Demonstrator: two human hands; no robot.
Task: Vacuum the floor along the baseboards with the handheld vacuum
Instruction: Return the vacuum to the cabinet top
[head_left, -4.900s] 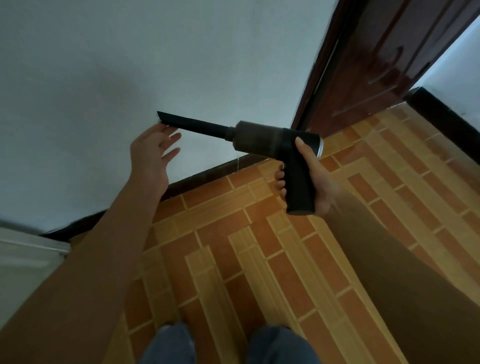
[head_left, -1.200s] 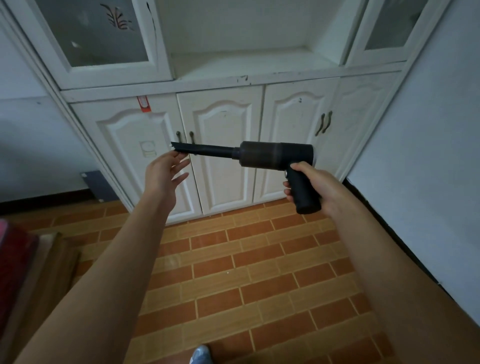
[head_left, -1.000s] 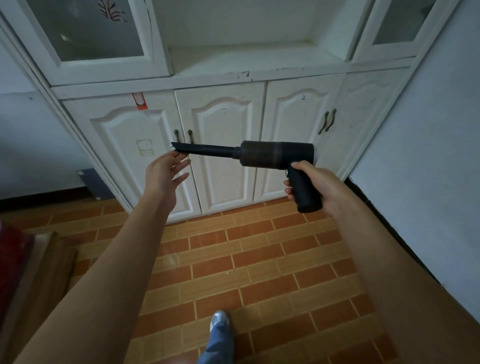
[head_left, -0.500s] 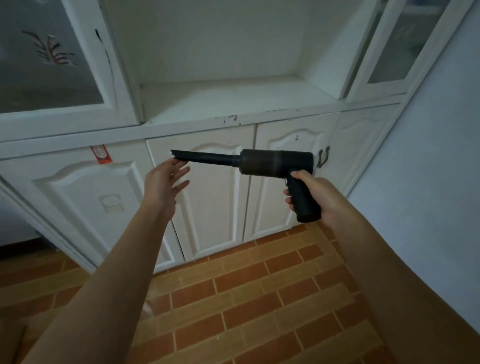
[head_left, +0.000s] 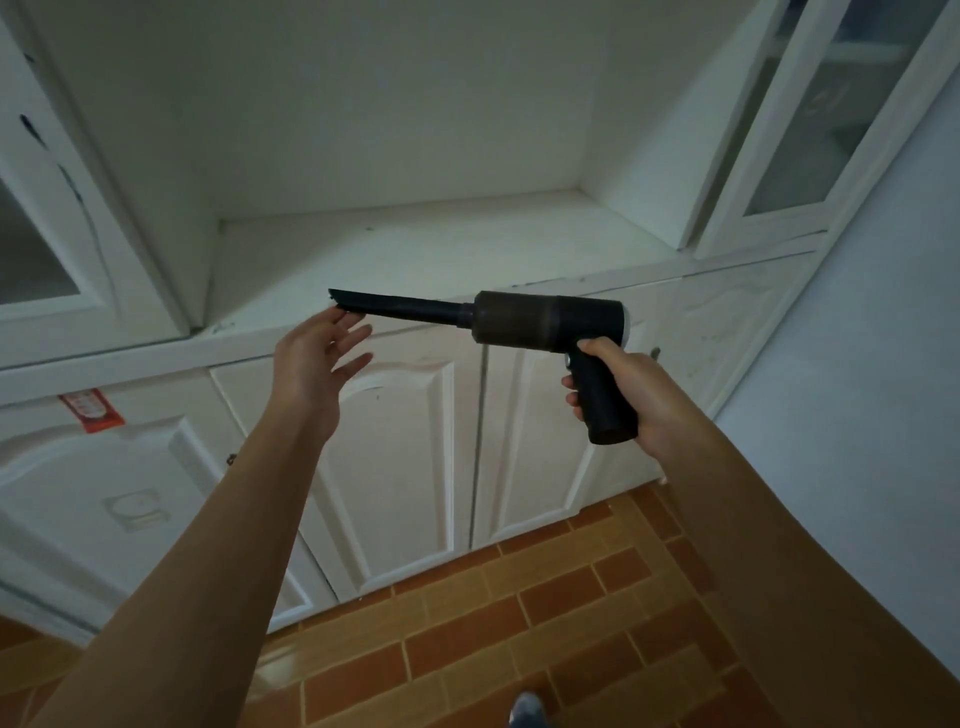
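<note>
Two hands up, handheld vacuum (head_left: 545, 325) level before the white cabinet (head_left: 395, 467).
Right hand (head_left: 628, 384) grips the handle; left hand (head_left: 311, 358) loose-fingered, fingertips just under the nozzle (head_left: 395, 309) tip. Same pose as half a second ago, but the cabinet looms nearer, its open shelf (head_left: 415, 254) now behind the nozzle, and less tiled floor (head_left: 493, 639) shows.
</note>
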